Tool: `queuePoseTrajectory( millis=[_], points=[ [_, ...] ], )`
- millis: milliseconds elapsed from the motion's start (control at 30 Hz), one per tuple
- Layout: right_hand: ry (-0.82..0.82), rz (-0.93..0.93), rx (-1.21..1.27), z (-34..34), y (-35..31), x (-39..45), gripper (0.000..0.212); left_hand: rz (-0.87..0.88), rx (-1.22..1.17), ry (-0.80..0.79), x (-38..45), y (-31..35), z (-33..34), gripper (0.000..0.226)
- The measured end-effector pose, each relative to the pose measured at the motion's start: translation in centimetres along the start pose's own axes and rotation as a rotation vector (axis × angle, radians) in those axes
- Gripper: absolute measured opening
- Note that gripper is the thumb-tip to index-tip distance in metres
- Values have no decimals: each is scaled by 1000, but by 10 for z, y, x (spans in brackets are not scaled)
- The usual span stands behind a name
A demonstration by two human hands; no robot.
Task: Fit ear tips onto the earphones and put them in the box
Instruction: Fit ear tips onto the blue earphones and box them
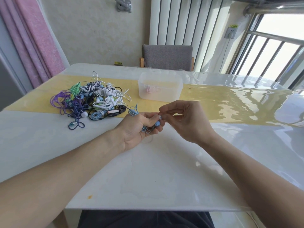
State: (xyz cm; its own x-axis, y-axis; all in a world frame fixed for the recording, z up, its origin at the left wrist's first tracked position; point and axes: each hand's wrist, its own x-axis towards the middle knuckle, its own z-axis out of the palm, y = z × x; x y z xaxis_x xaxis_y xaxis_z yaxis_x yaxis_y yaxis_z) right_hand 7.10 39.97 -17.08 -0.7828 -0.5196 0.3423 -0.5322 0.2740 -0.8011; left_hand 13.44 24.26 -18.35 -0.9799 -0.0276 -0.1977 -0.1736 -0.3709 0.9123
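Head view shows 2 bare hands working together above the near centre of the white table [148, 170]. Left hand [139, 127] has its fingers curled round a bundled light-blue earphone [157, 123], with loops of its cord spilling below the palm and its plug end sticking up toward the far side. Right hand [184, 119] has thumb and forefinger pinched together on a small white ear tip [160, 116], which sits against the nozzle of the blue earbud. Whether the tip is fully seated cannot be determined, as it is small and partly covered by the fingers.

Far left of the hands lies a tangled pile of earphones [92, 99] in purple, green, white, black and blue. Far centre stands a translucent box [160, 86], lid off, with what appears to be 1 pinkish earphone inside.

Step in hand: fitting the tip onto this earbud. Judged progress: early, since most of the stock remains in the pile.

Next move calls for pressing the tip squarely over the nozzle until it holds, checking the second bud of the pair, then carrying the bundle to the box on the far side.
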Motion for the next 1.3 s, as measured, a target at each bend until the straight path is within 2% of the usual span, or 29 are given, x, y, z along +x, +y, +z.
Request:
queuePoseTrajectory(
  millis=[333, 500, 600, 700, 833, 967, 1033, 1167, 1300],
  points=[
    [37, -13, 8, 1, 1, 1, 9, -13, -79, 0, -2, 2, 3, 34],
    [87, -183, -89, 3, 2, -1, 17, 2, -97, 10, -3, 4, 5, 24],
    [88, -212, -103, 1, 3, 0, 17, 14, -82, 26, -3, 3, 5, 22],
    [61, -149, -88, -1, 3, 0, 18, 43, -31, 52, -3, 2, 5, 16],
    [-2, -114, -82, -5, 5, 3, 14, 117, 60, 62, -5, 2, 5, 20],
    [-160, -76, 10, -20, 3, 7, 8, 113, 115, 1, -6, 2, 6, 17],
    [-211, -52, 66, -25, 4, 9, 11, 105, 139, -18, -6, 1, 5, 23],
    [-222, -17, 135, -27, 8, 11, 14, 117, 164, -31, -3, -1, 4, 29],
    [-217, -57, 91, -24, 5, 9, 10, 182, 143, -27, -2, -2, 2, 23]
  ],
)
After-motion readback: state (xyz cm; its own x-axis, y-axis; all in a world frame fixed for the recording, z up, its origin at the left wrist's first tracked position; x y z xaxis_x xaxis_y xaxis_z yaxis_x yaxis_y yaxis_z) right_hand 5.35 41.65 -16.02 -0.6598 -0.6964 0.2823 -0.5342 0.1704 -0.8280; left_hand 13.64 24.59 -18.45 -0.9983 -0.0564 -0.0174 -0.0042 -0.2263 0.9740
